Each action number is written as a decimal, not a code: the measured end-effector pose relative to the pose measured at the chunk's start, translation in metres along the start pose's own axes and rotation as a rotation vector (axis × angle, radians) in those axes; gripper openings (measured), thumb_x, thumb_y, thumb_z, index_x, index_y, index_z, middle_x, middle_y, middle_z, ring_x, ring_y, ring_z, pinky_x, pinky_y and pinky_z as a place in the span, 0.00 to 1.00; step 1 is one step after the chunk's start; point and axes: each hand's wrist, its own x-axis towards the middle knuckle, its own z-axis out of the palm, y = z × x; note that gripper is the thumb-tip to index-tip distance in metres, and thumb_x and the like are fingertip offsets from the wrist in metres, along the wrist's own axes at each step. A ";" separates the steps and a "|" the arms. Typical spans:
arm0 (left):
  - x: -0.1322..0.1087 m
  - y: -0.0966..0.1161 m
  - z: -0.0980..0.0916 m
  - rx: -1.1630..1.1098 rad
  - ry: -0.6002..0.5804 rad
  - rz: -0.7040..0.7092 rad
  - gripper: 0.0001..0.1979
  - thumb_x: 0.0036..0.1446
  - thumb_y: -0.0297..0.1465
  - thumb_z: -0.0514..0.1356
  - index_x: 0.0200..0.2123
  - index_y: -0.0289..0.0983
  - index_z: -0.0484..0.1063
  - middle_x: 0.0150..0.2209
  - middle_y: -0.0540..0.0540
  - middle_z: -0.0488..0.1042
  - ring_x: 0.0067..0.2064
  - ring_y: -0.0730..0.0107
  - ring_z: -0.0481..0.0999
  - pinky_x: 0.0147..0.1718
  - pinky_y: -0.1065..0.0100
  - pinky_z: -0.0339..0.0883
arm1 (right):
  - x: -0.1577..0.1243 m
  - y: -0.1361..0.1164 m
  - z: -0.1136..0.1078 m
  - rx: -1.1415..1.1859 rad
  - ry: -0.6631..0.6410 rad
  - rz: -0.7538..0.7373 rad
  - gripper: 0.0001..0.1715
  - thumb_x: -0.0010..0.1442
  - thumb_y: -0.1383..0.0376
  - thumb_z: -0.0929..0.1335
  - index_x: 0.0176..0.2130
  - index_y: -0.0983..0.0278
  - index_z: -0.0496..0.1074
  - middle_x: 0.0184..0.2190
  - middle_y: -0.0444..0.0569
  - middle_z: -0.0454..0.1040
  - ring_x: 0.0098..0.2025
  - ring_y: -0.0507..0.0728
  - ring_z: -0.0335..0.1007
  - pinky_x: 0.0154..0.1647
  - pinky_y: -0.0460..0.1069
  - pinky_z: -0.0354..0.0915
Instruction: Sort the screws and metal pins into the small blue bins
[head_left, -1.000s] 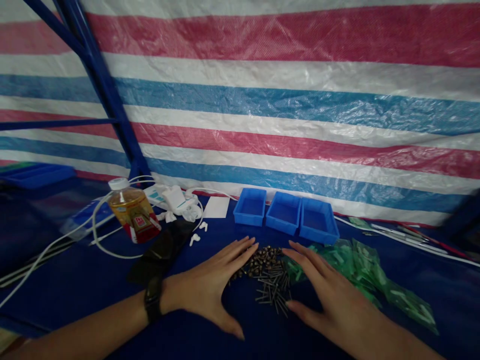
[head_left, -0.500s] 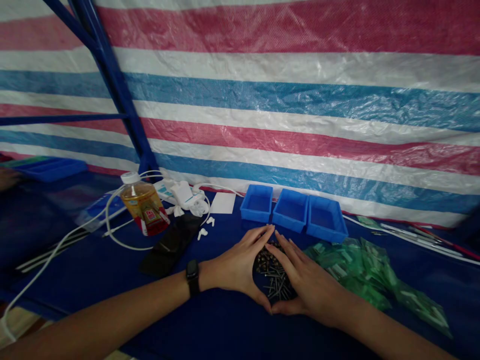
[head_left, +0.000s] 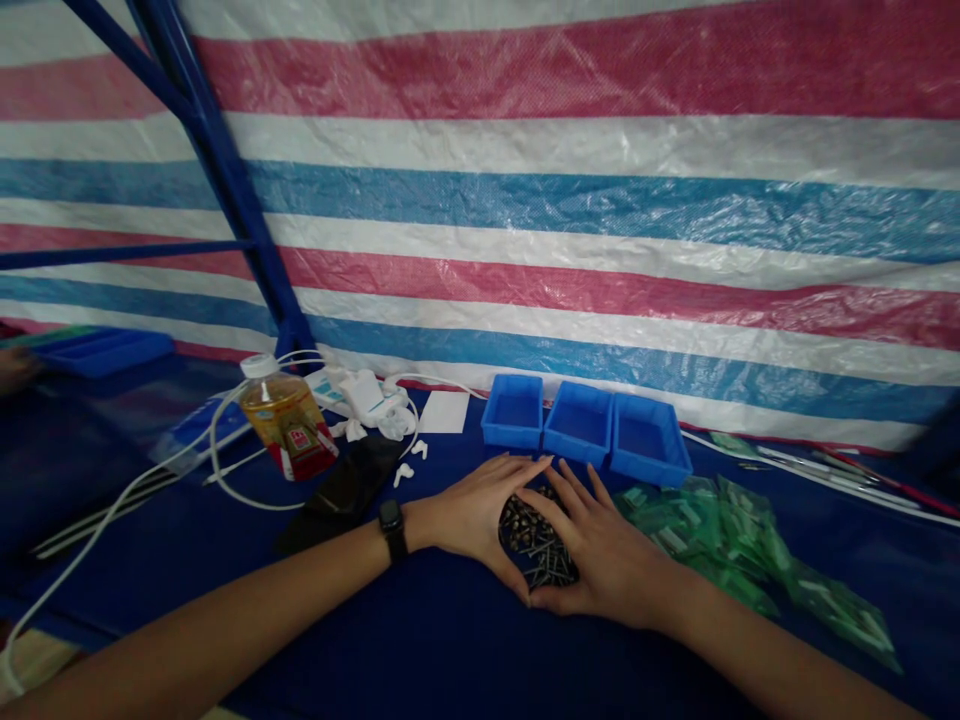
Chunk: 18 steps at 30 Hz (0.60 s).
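Observation:
A loose pile of screws (head_left: 546, 556) and small brass-coloured parts (head_left: 523, 522) lies on the dark blue table (head_left: 420, 650). My left hand (head_left: 471, 518) curves around the pile's left side, fingers stretched and thumb apart. On the other side my right hand (head_left: 611, 550) arches with its fingers spread. Both thumb tips meet at the near edge, and the fingertips come together at the far edge, so the hands form a ring about the pile. Whether the palms' edges press on the outer pieces is hidden. A black watch (head_left: 391, 530) sits on my left wrist.
Behind the hands stand three blue bins (head_left: 577, 420). Green plastic bags (head_left: 720, 540) lie to the right, near pens (head_left: 832, 468). Leftward are a drink bottle (head_left: 291, 420), a black phone (head_left: 345, 490), white earbuds (head_left: 405, 472) and cables. Another person's hand (head_left: 19, 368) shows far left.
My hands have shifted slightly left and nearer to me around the pile, and the right fingers have spread wider. The camera view has tilted up a little.

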 end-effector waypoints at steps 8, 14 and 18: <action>0.009 -0.008 -0.004 0.001 0.008 0.041 0.76 0.26 0.56 0.75 0.72 0.35 0.40 0.71 0.30 0.49 0.70 0.38 0.51 0.67 0.46 0.46 | 0.005 0.009 0.002 0.005 -0.005 -0.013 0.62 0.52 0.37 0.70 0.72 0.56 0.45 0.73 0.61 0.42 0.73 0.77 0.31 0.67 0.76 0.32; 0.006 -0.005 -0.002 -0.022 0.010 -0.003 0.74 0.29 0.56 0.74 0.72 0.34 0.40 0.71 0.29 0.47 0.71 0.40 0.50 0.68 0.47 0.45 | 0.004 0.010 0.005 0.014 0.039 -0.031 0.57 0.54 0.40 0.70 0.71 0.53 0.47 0.71 0.59 0.51 0.72 0.72 0.41 0.68 0.74 0.36; -0.005 0.001 0.004 -0.038 -0.006 0.036 0.70 0.34 0.55 0.74 0.72 0.35 0.41 0.71 0.31 0.46 0.71 0.41 0.47 0.69 0.47 0.43 | 0.000 0.007 0.003 0.043 0.068 -0.096 0.52 0.54 0.47 0.73 0.69 0.53 0.52 0.69 0.56 0.55 0.71 0.69 0.46 0.70 0.69 0.41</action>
